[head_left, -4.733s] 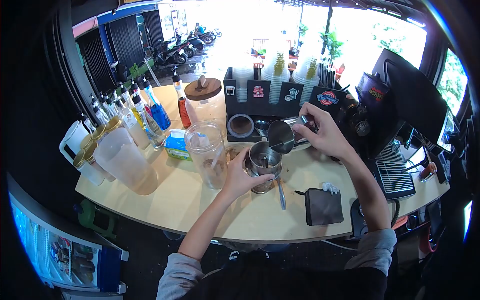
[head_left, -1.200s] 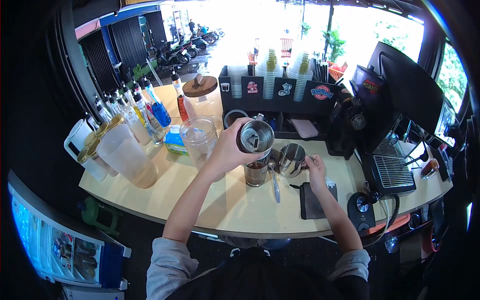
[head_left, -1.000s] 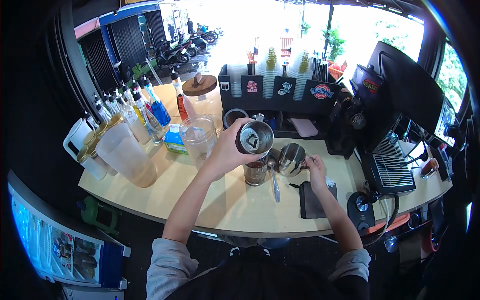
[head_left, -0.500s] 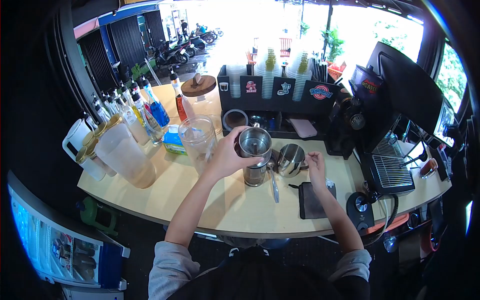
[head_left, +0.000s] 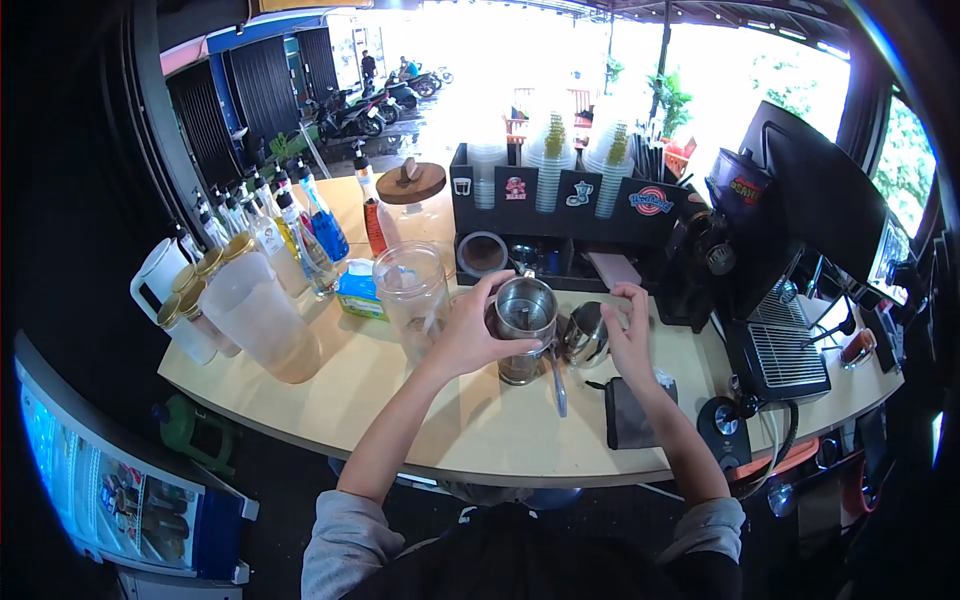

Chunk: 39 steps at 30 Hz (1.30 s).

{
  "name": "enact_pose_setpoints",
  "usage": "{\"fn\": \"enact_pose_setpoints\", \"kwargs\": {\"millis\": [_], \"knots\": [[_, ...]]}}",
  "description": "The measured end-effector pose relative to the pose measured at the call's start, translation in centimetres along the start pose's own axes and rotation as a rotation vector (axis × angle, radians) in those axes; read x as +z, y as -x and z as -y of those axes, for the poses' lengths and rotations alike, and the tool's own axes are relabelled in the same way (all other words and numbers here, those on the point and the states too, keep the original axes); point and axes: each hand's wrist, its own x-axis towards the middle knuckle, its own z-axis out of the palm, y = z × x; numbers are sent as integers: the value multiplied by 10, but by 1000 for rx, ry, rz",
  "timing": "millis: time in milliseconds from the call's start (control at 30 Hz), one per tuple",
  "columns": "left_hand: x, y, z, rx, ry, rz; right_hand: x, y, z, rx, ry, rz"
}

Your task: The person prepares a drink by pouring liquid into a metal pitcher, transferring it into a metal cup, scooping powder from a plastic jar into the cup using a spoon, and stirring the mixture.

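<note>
My left hand point(head_left: 468, 335) is wrapped round a steel cup point(head_left: 527, 306), which sits over a glass point(head_left: 518, 371) on the counter. Some liquid shows inside the cup. Beside it on the right stands a steel pitcher point(head_left: 586, 336). My right hand point(head_left: 632, 335) is at the pitcher's right side, thumb and fingers apart and nothing visible between them. A spoon point(head_left: 560, 386) lies between the glass and the pitcher. Just left of my left hand stands a clear plastic jar point(head_left: 411, 300).
Pump bottles point(head_left: 325, 226), a frosted pitcher point(head_left: 262, 318) and a tissue pack point(head_left: 360, 289) stand left. Behind is a black organizer point(head_left: 560, 215) with cups. A folded dark cloth point(head_left: 628, 425) lies front right, near an espresso machine point(head_left: 785, 345). People are far off outside.
The steel cup, earlier lifted and tilted, is now lower and more level over the glass. My right hand has left the pitcher's handle, its fingers spreading and rising. The view has shifted slightly.
</note>
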Motion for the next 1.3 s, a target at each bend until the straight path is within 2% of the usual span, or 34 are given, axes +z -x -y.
{"fn": "enact_pose_setpoints", "kwargs": {"millis": [67, 267, 333, 400, 467, 533, 567, 600, 667, 700, 767, 900, 967, 1000, 1067, 1100, 1133, 1200, 1233, 1300], "knots": [[-7, 3, -5, 128, -182, -81, 4, -8, 14, -56, 1, 5], [-45, 23, -4, 314, 33, -330, 28, -33, 78, -322, 5, 96], [-63, 32, 18, 539, -63, -563, 43, -41, 100, -373, -35, 127], [-78, 39, 39, 488, -31, -622, 58, -47, 122, -513, -9, 322], [-87, 43, 60, 440, 0, -678, 83, -54, 130, -529, -78, 396], [-91, 46, 79, 234, 18, -656, 106, -60, 138, -614, -28, 536], [-94, 50, 85, 135, -10, -534, 115, -65, 144, -605, 50, 611], [-93, 53, 91, 135, -9, -534, 124, -70, 147, -605, 51, 611], [-85, 59, 106, 36, 44, -274, 142, -77, 150, -637, 133, 695], [-83, 60, 119, 39, 48, -270, 148, -78, 153, -634, 137, 692], [-80, 58, 133, -77, 189, 18, 157, -82, 157, -491, 224, 924], [-73, 58, 136, -40, 260, 14, 157, -90, 167, -319, 295, 1029], [-65, 62, 135, 18, 346, -54, 158, -94, 170, -290, 429, 1258], [-64, 63, 136, 15, 345, -49, 163, -93, 170, -285, 425, 1256], [-66, 67, 124, 20, 234, -89, 176, -85, 168, -246, 758, 1317], [-67, 68, 121, 16, 232, -79, 181, -80, 167, -267, 814, 1323], [-68, 69, 119, 15, 207, -72, 187, -78, 154, -258, 808, 1320], [-68, 71, 116, 7, 187, -58, 201, -72, 120, -93, 759, 1351], [-69, 71, 114, 20, 175, -60, 198, -63, 119, 34, 731, 1219], [-68, 71, 115, 27, 165, -64, 194, -61, 116, -11, 746, 1259]]}}
